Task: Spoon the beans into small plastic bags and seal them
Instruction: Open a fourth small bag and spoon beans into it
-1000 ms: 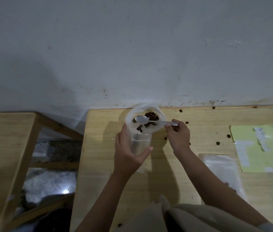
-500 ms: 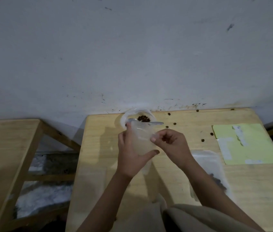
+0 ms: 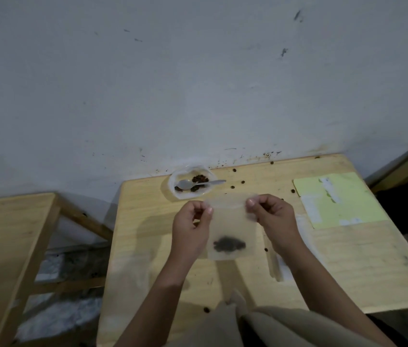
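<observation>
Both hands have left the bowl and spoon: now the left hand [image 3: 193, 224] and right hand [image 3: 270, 216] pinch the top corners of the bag [image 3: 230, 221] at mid-frame, above the table [image 3: 348, 259]. Beans [image 3: 229, 244] sit at its bottom. Beyond, toward the wall, the spoon [image 3: 198, 184] rests in the bowl [image 3: 176, 180].

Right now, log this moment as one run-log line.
phase: sealing | left hand: pinches bag top | right hand: pinches bag top | bag: beans at bottom | spoon: in bowl
</observation>
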A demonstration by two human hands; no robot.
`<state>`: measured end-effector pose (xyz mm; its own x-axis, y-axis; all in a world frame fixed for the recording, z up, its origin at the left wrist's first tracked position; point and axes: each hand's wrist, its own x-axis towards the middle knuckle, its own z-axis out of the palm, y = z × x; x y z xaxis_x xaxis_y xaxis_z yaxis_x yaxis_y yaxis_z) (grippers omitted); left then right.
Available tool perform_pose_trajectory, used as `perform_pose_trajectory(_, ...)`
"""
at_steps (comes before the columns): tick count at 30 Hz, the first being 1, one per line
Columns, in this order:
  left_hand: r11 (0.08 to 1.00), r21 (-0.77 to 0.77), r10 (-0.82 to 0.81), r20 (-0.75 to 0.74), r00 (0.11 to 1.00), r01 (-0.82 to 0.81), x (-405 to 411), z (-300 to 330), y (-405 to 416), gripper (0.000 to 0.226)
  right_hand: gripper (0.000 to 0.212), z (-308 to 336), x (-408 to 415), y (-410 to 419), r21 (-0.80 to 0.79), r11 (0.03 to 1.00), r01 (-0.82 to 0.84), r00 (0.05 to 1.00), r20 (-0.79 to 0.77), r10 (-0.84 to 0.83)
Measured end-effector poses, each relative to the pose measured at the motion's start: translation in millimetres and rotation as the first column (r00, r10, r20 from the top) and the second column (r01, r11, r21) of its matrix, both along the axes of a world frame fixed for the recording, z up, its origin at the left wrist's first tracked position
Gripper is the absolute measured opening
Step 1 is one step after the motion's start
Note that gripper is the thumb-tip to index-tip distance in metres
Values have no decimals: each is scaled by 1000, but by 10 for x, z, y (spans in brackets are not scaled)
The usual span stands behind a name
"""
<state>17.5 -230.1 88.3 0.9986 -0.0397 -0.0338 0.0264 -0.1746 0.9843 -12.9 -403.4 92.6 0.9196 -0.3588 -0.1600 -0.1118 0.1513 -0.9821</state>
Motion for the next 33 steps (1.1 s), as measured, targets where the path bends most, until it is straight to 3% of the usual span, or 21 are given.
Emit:
perform_pose_trajectory(5,995,60,-83,77,994,79,-132,64,-93,16,22,74,-167,-89,59,994,-89,996,34,87)
perform_pose_trajectory(9,992,59,-119,116,986,113,-200,91,-200,14,33,58,-239,-159,38,998,-48,997,67,46)
perform_pose_trajectory(17,989,-63,-133,40,990,136,-285,160,-475,9,21,40,-342,-443,-21,1000,-4,995,96,6)
perform_pose_trajectory(23,985,-20,-168,74,983,170,-305,92,-729,41,11,32,-388,-624,0,1000,-19,997,75,19)
perform_pose_trajectory(27,988,18,-155,118,981,154,-278,137,-900,10,24,39,-405,-795,41,997,-62,993,101,57)
perform_pose_trajectory(30,986,13,-168,132,977,168,-251,156,-1043,9,12,103,-371,-928,34,992,-118,985,127,113)
perform_pose_trajectory(33,984,-10,-176,139,974,179,-283,155,-1201,14,15,145,-343,-1020,55,985,-166,976,154,156)
